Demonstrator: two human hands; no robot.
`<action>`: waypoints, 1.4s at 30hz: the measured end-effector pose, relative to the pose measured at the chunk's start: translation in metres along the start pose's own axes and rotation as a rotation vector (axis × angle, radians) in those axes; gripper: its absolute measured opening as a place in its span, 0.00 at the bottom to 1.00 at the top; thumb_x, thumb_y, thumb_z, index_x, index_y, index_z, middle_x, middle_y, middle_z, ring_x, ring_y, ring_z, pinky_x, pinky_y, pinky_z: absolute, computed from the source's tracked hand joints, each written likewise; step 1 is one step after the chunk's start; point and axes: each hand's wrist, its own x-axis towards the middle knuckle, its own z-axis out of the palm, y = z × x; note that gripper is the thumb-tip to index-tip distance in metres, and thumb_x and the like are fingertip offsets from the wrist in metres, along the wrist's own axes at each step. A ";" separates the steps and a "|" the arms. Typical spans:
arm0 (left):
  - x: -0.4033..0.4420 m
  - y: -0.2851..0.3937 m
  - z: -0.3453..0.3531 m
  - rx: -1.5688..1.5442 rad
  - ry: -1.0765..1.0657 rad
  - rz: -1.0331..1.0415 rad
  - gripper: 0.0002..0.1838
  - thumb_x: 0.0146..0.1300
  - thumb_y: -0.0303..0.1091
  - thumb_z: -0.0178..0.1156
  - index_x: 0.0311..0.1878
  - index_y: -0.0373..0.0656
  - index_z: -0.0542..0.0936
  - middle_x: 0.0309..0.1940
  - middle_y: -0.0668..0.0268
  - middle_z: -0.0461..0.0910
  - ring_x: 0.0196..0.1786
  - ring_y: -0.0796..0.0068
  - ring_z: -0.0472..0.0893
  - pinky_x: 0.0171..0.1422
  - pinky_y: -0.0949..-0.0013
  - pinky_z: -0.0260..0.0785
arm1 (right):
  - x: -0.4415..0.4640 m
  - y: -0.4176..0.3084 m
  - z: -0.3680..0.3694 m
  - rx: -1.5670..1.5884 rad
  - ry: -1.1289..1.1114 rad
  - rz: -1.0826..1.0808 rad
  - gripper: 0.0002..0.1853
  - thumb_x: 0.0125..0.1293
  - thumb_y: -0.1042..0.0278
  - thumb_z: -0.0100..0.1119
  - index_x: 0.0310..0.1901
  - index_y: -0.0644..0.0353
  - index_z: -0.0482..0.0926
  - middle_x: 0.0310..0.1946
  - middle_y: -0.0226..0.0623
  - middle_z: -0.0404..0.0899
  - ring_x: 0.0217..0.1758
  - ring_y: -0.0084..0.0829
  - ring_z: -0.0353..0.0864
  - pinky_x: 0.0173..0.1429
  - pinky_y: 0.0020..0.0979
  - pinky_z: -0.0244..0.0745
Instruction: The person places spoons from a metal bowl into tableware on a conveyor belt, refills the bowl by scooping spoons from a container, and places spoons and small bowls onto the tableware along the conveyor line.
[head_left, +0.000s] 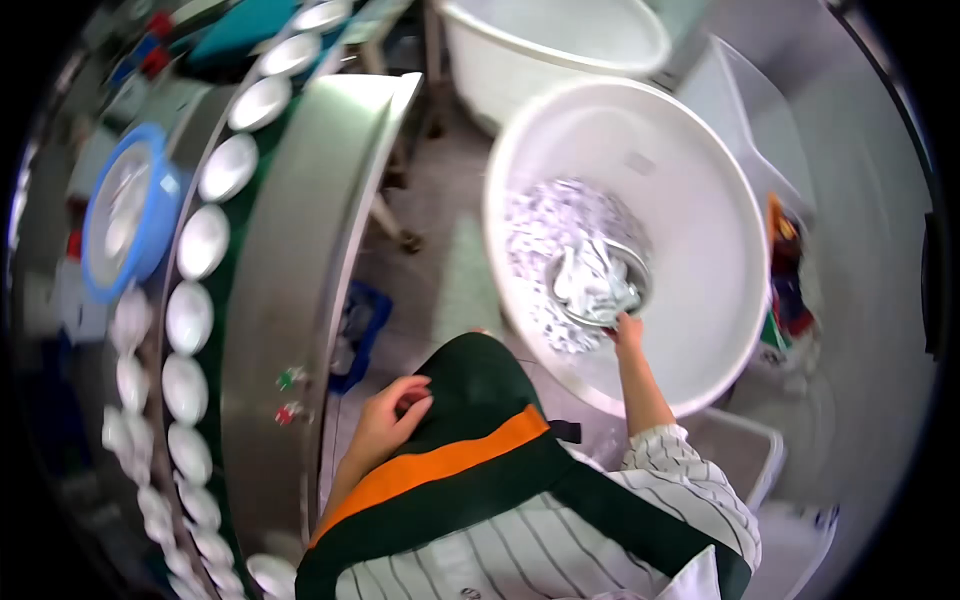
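My right hand (626, 330) reaches down into a large white tub (690, 200) and grips the near rim of a round metal bowl (640, 268). White, crumpled-looking pieces (590, 280) fill the bowl; their kind is too blurred to name. Under and around it, a heap of small white and purplish pieces (570, 205) covers the tub's bottom on the left side. My left hand (392, 415) hovers in front of the dark green apron (470, 390), its fingers loosely curled and apart from the thumb, with nothing visible in it.
Left of me runs a green conveyor belt (232, 225) carrying white bowls (203, 242), beside a steel counter (290, 230) with green and red buttons. A blue basin (160, 215) stands beyond. Another white tub (550, 60) is behind; a blue crate (365, 335) sits on the floor.
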 end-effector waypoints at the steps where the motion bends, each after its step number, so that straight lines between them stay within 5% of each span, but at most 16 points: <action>1: -0.004 -0.002 -0.002 0.040 -0.040 -0.056 0.15 0.60 0.31 0.61 0.50 0.40 0.76 0.37 0.59 0.82 0.39 0.70 0.81 0.43 0.71 0.71 | -0.018 -0.010 0.004 -0.058 -0.049 -0.104 0.27 0.53 0.75 0.51 0.59 0.60 0.65 0.50 0.46 0.71 0.43 0.41 0.80 0.34 0.39 0.85; 3: 0.014 -0.011 0.006 0.092 -0.107 -0.087 0.15 0.60 0.30 0.60 0.50 0.40 0.76 0.39 0.59 0.81 0.42 0.69 0.81 0.45 0.70 0.71 | 0.051 0.042 -0.004 -0.245 0.051 -0.420 0.25 0.54 0.76 0.50 0.57 0.64 0.66 0.48 0.47 0.73 0.41 0.42 0.81 0.31 0.39 0.85; 6: 0.024 -0.007 0.016 0.193 -0.152 -0.083 0.17 0.60 0.31 0.61 0.52 0.40 0.75 0.40 0.59 0.81 0.43 0.67 0.81 0.47 0.69 0.71 | 0.085 0.055 -0.038 -0.697 0.228 -0.283 0.20 0.54 0.76 0.53 0.50 0.70 0.68 0.44 0.52 0.75 0.38 0.49 0.82 0.27 0.45 0.85; 9: 0.022 -0.011 0.027 0.265 -0.131 -0.048 0.18 0.59 0.31 0.61 0.53 0.42 0.75 0.39 0.61 0.82 0.43 0.68 0.81 0.46 0.69 0.71 | 0.041 -0.014 -0.022 -1.078 0.108 0.129 0.20 0.55 0.76 0.56 0.51 0.69 0.68 0.47 0.53 0.75 0.40 0.52 0.82 0.27 0.48 0.85; 17: 0.022 -0.001 0.064 0.237 -0.060 -0.246 0.18 0.60 0.31 0.62 0.54 0.42 0.74 0.42 0.60 0.81 0.44 0.67 0.81 0.49 0.68 0.71 | 0.086 0.013 -0.071 -0.624 0.110 0.419 0.17 0.55 0.78 0.55 0.48 0.66 0.69 0.45 0.53 0.73 0.44 0.48 0.79 0.35 0.50 0.85; 21: 0.021 0.006 0.085 0.215 -0.012 -0.242 0.19 0.60 0.33 0.62 0.54 0.42 0.74 0.43 0.58 0.80 0.45 0.64 0.81 0.50 0.67 0.72 | 0.085 0.028 -0.067 -0.048 -0.023 0.467 0.14 0.56 0.79 0.55 0.45 0.73 0.69 0.42 0.51 0.73 0.46 0.48 0.77 0.52 0.52 0.79; 22: 0.016 0.001 0.089 0.236 0.024 -0.233 0.19 0.60 0.34 0.62 0.54 0.42 0.74 0.43 0.57 0.80 0.45 0.63 0.81 0.51 0.67 0.72 | 0.085 0.037 -0.066 -0.021 -0.035 0.435 0.16 0.57 0.77 0.56 0.46 0.75 0.69 0.45 0.48 0.75 0.48 0.45 0.77 0.56 0.46 0.77; 23: 0.010 -0.008 0.094 0.257 0.036 -0.215 0.20 0.60 0.36 0.62 0.54 0.41 0.74 0.45 0.56 0.79 0.47 0.60 0.79 0.52 0.65 0.72 | 0.099 0.056 -0.074 0.072 -0.311 0.404 0.17 0.59 0.76 0.56 0.49 0.70 0.70 0.46 0.46 0.76 0.49 0.40 0.78 0.59 0.38 0.76; 25: -0.005 -0.021 0.101 0.304 0.072 -0.183 0.20 0.62 0.41 0.59 0.53 0.39 0.73 0.49 0.53 0.77 0.52 0.54 0.76 0.56 0.59 0.69 | 0.094 0.056 -0.055 -0.025 -0.349 0.415 0.17 0.60 0.74 0.55 0.51 0.70 0.69 0.47 0.46 0.75 0.49 0.40 0.77 0.58 0.38 0.76; 29: -0.040 -0.025 0.088 0.212 0.129 -0.244 0.20 0.62 0.41 0.57 0.53 0.40 0.72 0.47 0.53 0.77 0.51 0.52 0.75 0.56 0.56 0.68 | 0.062 0.022 -0.004 -0.377 -0.342 0.110 0.19 0.64 0.70 0.53 0.54 0.69 0.68 0.49 0.46 0.75 0.50 0.39 0.77 0.57 0.37 0.75; 33: -0.081 -0.031 0.090 0.187 0.352 -0.261 0.20 0.62 0.41 0.56 0.52 0.39 0.71 0.43 0.52 0.77 0.48 0.51 0.76 0.53 0.55 0.68 | 0.006 -0.051 0.069 -0.579 -0.457 -0.415 0.20 0.67 0.66 0.51 0.57 0.68 0.67 0.50 0.46 0.74 0.51 0.38 0.77 0.57 0.36 0.75; 36: -0.156 -0.054 0.090 0.155 0.560 -0.323 0.20 0.63 0.42 0.55 0.53 0.40 0.72 0.42 0.52 0.77 0.48 0.53 0.76 0.52 0.56 0.68 | -0.072 -0.091 0.147 -0.525 -0.771 -0.697 0.22 0.69 0.62 0.49 0.59 0.67 0.66 0.51 0.46 0.74 0.52 0.38 0.76 0.56 0.35 0.74; 39: -0.230 -0.083 0.101 0.147 0.775 -0.412 0.20 0.63 0.44 0.56 0.53 0.41 0.73 0.42 0.52 0.77 0.47 0.53 0.77 0.51 0.56 0.68 | -0.184 -0.099 0.235 -0.460 -1.245 -0.751 0.22 0.70 0.60 0.50 0.61 0.65 0.67 0.53 0.44 0.73 0.53 0.36 0.76 0.54 0.35 0.75; 42: -0.287 -0.111 0.117 0.086 0.882 -0.457 0.21 0.62 0.45 0.57 0.54 0.42 0.72 0.42 0.52 0.78 0.46 0.53 0.77 0.51 0.56 0.68 | -0.376 -0.065 0.241 -0.429 -1.566 -0.873 0.18 0.72 0.62 0.48 0.58 0.62 0.72 0.44 0.39 0.77 0.45 0.26 0.76 0.45 0.28 0.75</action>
